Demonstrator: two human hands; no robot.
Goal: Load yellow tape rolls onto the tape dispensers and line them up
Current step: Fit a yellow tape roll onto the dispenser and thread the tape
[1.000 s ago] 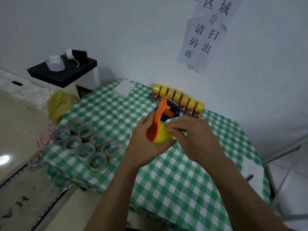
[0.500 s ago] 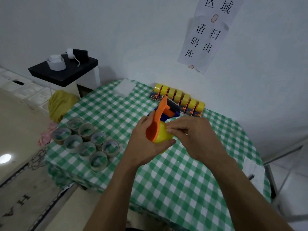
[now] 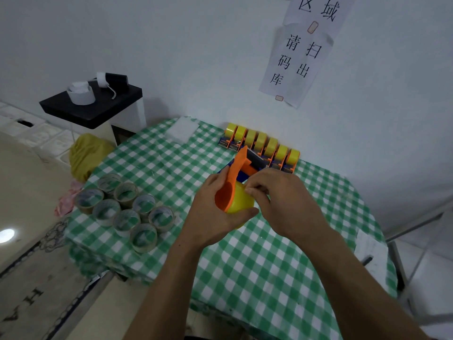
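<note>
Honestly not much has changed over the last second. The left hand (image 3: 213, 217) is in pretty much the same spot above the table (image 3: 269, 266), wrapped around the orange dispenser (image 3: 226, 195), with the thumb hooked under the yellow tape roll (image 3: 241, 204) that sits in it. The dispenser's handle still points up and away toward the wall.

The only real difference is the right hand (image 3: 286, 207). Its fingertips (image 3: 250, 191) have pulled back a bit and are now bunched in a pinch right at the top edge of the roll. My guess is they're picking at the loose tape end, but I can't tell if they've actually got it.

So this one looks seated but not finished. I think the tape still needs threading to the front before the dispenser can join the others. The row of loaded dispensers (image 3: 262, 143) sits against the wall, seven by my count, untouched. The bunch of other rolls (image 3: 127, 212) on the left side hasn't moved either.
</note>
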